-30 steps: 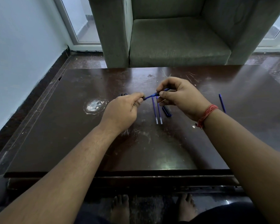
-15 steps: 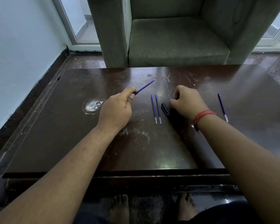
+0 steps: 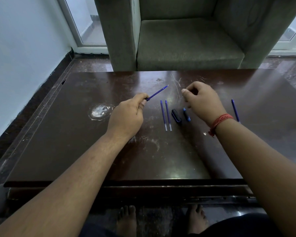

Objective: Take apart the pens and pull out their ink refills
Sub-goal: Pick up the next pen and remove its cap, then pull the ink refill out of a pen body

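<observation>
Writing: we found no brand, label or letters that we could read on any part.
Left hand: the left hand (image 3: 126,115) pinched the dark end of a blue pen body (image 3: 156,92), whose tip pointed up and away to the right, above the table.
Right hand: the right hand (image 3: 202,101) hovered over the table with fingers loosely curled and thumb near the forefinger; we saw nothing held in it.
Refills: two ink refills (image 3: 166,115) lay side by side on the table between the hands, almost parallel, tips away from us.
Small parts: a black cap (image 3: 176,115) and a small blue pen piece (image 3: 186,114) lay just right of the refills, near the right hand.
Another refill: one more blue refill (image 3: 235,111) lay well apart on the right, beyond the wrist with a red thread (image 3: 220,121).
Surface: the table (image 3: 75,142) was dark brown, glossy and scratched, with a pale worn spot (image 3: 99,111) left of the left hand.
Room: a grey-green armchair (image 3: 186,40) stood behind the table, a pale wall on the left, white door frames behind.
Edges: the near edge of the table was close to us, and bare feet (image 3: 126,219) showed below it.
</observation>
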